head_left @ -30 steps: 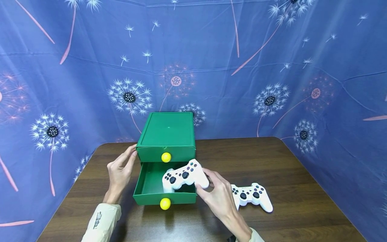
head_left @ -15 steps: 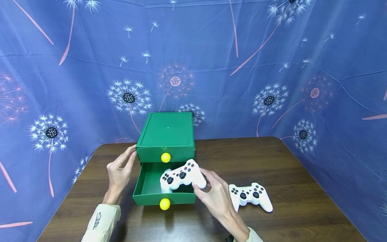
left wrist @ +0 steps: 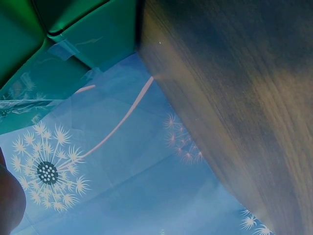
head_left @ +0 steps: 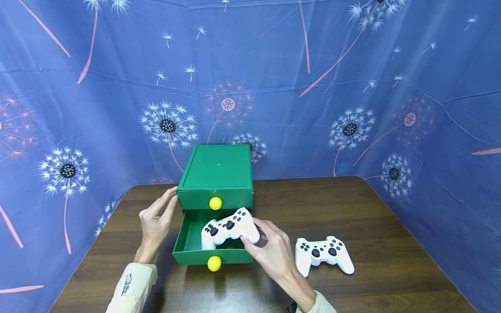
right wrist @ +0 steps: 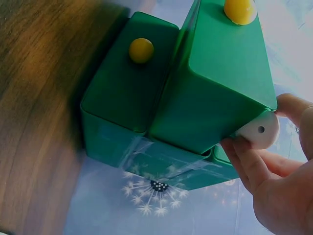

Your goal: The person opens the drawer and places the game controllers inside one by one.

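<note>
My right hand (head_left: pixel 275 252) pinches the right grip of a white game controller (head_left: pixel 236 227) between thumb and fingers. The controller is tilted, right end up, over the pulled-out green drawer (head_left: pixel 242 258). Only a rounded white end of it shows past the drawer's corner in the right wrist view. At the upper left of the green drawer unit (head_left: pixel 221 167), my left hand (head_left: pixel 154 226) touches the side near the front edge with thumb and extended fingertips. On the table to the right lies a second white game controller (head_left: pixel 322 252).
Yellow ball knobs (head_left: pixel 215 203) mark the drawer fronts. In the right wrist view, a shut lower drawer (right wrist: pixel 129 88) sits between the open one and the wooden table (head_left: pixel 375 261). A blue dandelion-print cloth (head_left: pixel 289 130) hangs behind the table.
My right hand has moved left with the controller, bringing it further over the open drawer. My left hand and the second controller stay in place.
</note>
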